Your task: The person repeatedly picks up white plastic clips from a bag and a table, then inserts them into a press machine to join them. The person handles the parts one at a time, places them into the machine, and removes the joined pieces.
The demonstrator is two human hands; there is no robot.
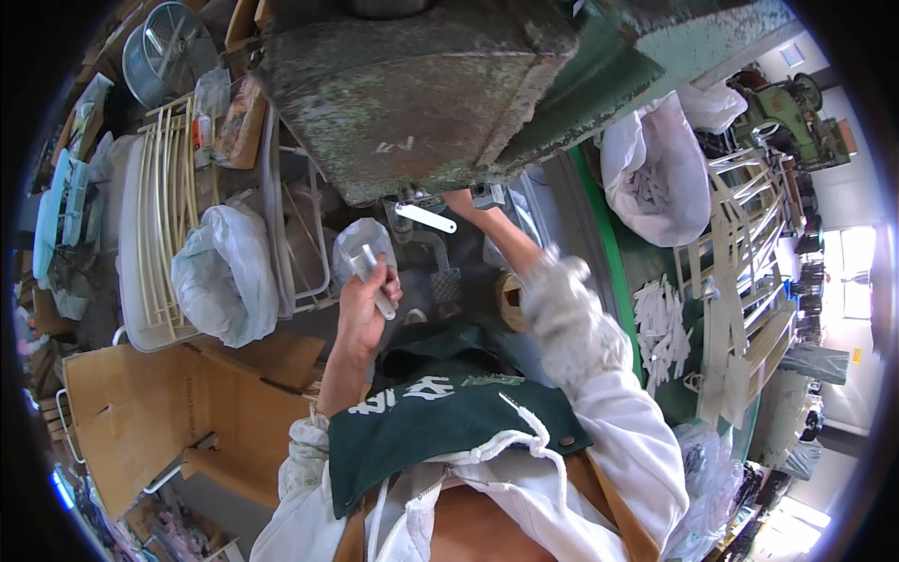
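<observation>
Machine (412, 122) ahead, left fingers (390, 280) around strips (368, 254)

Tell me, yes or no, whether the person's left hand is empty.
No, the left hand is closed around at least one pale strip, which sticks out above and below the grip.

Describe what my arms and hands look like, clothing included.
Your left hand is bare; your right hand, partly hidden, looks bare too. Loose white sleeves lead down to pale, crumpled, faintly mottled oversleeves, the right one blurred.
</observation>
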